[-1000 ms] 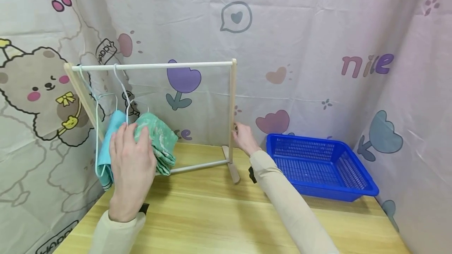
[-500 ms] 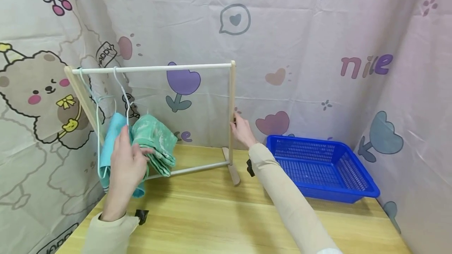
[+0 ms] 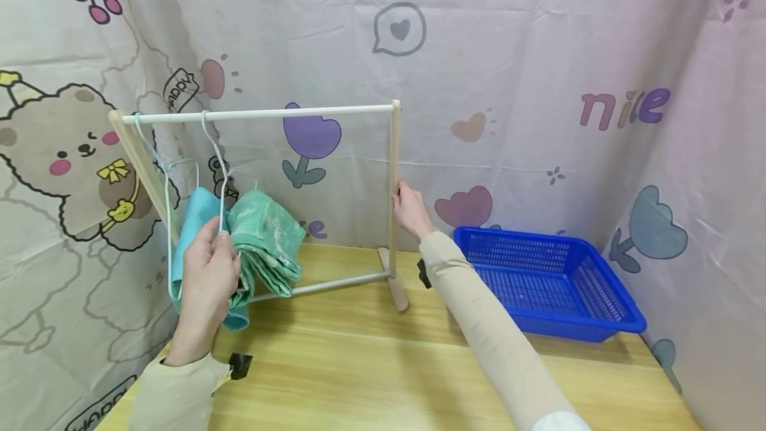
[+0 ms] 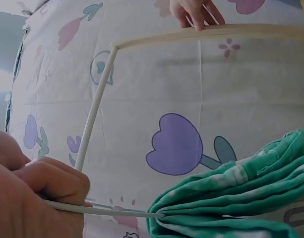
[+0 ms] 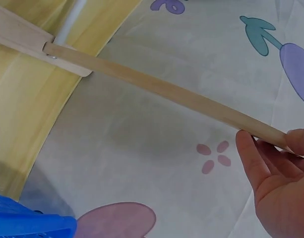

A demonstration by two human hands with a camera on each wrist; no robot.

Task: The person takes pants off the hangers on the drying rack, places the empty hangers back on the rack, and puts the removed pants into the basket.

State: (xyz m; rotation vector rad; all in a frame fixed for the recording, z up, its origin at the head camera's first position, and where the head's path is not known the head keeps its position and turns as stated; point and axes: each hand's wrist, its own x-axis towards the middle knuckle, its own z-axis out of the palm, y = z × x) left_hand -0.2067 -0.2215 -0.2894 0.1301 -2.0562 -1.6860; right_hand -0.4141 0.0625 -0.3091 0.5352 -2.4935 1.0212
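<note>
— What does your left hand (image 3: 207, 277) have?
— You pinch the white hanger (image 3: 223, 201), hooked over the top rail (image 3: 299, 112); green cloth (image 3: 266, 228) hangs on it, beside blue cloth (image 3: 199, 208).
— And your right hand (image 3: 413, 211)?
— Fingers and thumb hold the right post (image 3: 394, 151) (the blue basket (image 3: 562, 326) stands farther right on the surface (image 3: 335, 364)).

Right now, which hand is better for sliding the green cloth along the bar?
Probably the left hand: its fingers pinch the hanger that carries the green cloth. The right hand holds the post, away from the hanger, so it seems better placed for steadying.
</note>
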